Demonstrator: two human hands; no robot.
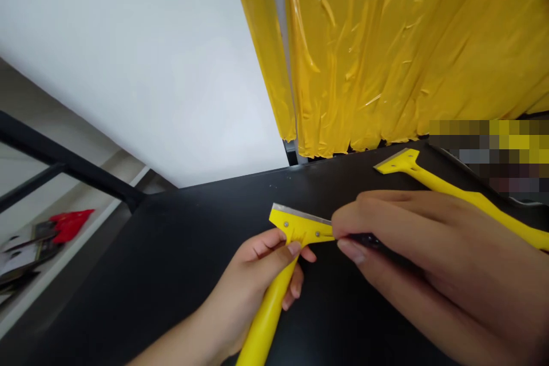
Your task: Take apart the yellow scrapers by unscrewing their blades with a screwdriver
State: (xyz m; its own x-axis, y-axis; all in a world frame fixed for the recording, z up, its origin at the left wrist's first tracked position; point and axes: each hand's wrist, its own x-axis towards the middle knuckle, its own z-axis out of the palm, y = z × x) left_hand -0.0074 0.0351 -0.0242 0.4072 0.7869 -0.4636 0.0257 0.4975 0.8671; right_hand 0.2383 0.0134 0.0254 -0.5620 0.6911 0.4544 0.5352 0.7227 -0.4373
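My left hand (pixel 266 269) is closed round the neck of a yellow long-handled scraper (pixel 268 314), its thumb on top. The scraper's head points away from me, with a thin metal blade (pixel 300 213) along its far edge and two small screws on its face. My right hand (pixel 437 263) is closed at the right end of that head, thumb and forefinger pinched together. Between them shows a small dark, glossy object (pixel 366 239), mostly hidden, whose kind I cannot make out. A second yellow scraper (pixel 450 186) lies on the black table beyond my right hand.
The black tabletop (pixel 171 274) lies under both hands. A yellow plastic curtain (pixel 364 57) hangs behind it, beside a large white panel (pixel 150 57). At the left are a black metal frame (pixel 94 180) and a shelf with a red item (pixel 71 226). A blurred patch covers the far right.
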